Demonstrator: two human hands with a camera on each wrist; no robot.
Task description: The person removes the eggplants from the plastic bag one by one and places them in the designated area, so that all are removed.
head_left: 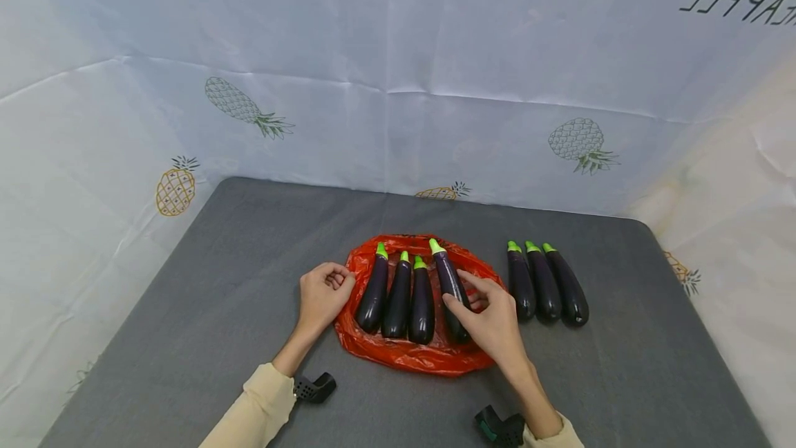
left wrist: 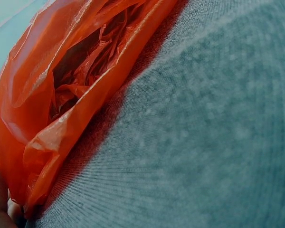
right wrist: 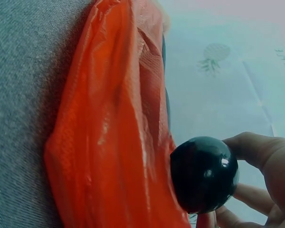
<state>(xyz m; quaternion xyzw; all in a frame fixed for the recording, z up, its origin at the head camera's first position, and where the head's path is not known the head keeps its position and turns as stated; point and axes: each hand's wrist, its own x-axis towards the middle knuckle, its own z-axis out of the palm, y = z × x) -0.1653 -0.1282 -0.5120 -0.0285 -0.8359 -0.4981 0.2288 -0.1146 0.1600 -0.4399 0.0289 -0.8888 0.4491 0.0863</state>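
Observation:
A red plastic bag (head_left: 410,359) lies spread open on the table, with three eggplants in a row inside it, among them a middle eggplant (head_left: 396,303). My left hand (head_left: 325,296) pinches the bag's left edge; in the left wrist view the red film (left wrist: 19,109) runs down to the fingers. Over the bag's right part, my right hand (head_left: 494,316) grips another eggplant (head_left: 449,278) between thumb and fingers, its green cap pointing away. The right wrist view shows that eggplant's rounded dark end (right wrist: 204,175) beside the bag's wall (right wrist: 104,142).
Right of the bag, three more eggplants (head_left: 547,285) lie side by side on the grey table (head_left: 249,254). A white cloth (head_left: 385,54) with pineapple prints hangs behind and around the table. Each wrist carries a black camera mount.

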